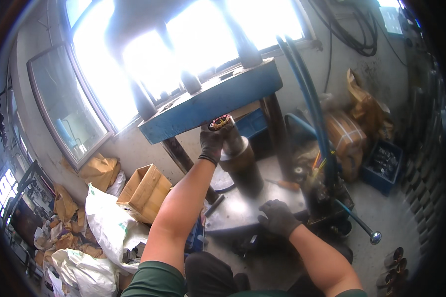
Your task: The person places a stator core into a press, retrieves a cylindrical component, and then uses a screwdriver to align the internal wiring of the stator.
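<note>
- Wound part [220, 122], copper-coloured windings uppermost: at the top of a stepped metal cylinder [245, 173], just below a blue press plate [218, 101].
- Left hand [211, 143], dark-gloved: raised, touching the left side of the wound part; fingers bent and partly hidden; cannot tell how far closed or whether gripping.
- Right hand [278, 218], dark-gloved: low, at the near edge of the metal tabletop [228, 213]; fingers loosely curled, partly open, without visible hold on anything.
- On the tabletop: orange-handled tool [288, 185], right of the cylinder; short dark rod [214, 206], at the left edge.
- To the right: ball-ended lever [359, 222].
- To the left: wooden box [139, 190], beside a white sack [104, 222].
</note>
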Available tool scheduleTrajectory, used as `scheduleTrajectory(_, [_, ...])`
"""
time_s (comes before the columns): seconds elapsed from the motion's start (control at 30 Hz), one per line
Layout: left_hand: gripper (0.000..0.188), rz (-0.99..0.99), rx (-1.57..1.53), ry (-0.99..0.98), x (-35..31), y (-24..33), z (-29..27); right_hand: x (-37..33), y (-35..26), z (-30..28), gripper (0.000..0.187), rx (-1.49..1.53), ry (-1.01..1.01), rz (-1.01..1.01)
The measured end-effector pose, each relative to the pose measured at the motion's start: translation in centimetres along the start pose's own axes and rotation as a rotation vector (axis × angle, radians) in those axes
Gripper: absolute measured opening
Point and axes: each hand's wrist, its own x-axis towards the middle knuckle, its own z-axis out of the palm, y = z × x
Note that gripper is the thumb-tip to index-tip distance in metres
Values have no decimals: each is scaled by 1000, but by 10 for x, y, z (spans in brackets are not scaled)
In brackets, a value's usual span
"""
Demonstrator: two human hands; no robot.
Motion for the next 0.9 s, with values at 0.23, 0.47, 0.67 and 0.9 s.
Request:
scheduleTrajectory(0.23, [60, 206, 672, 112, -9, 42, 10, 1, -3, -4, 36, -2, -6, -5])
scheduleTrajectory(0.47, [57, 154, 708, -33, 6, 35, 2, 2, -2, 0, 36, -5, -6, -21])
scheduleTrajectory(0.67, [66, 35, 214, 0, 9, 12, -5, 5, -11, -4, 37, 15, -45, -22])
scheduleTrajectory(0.9, [69, -36, 74, -39, -10, 22, 2, 2, -2, 4, 38, 5, -79, -30])
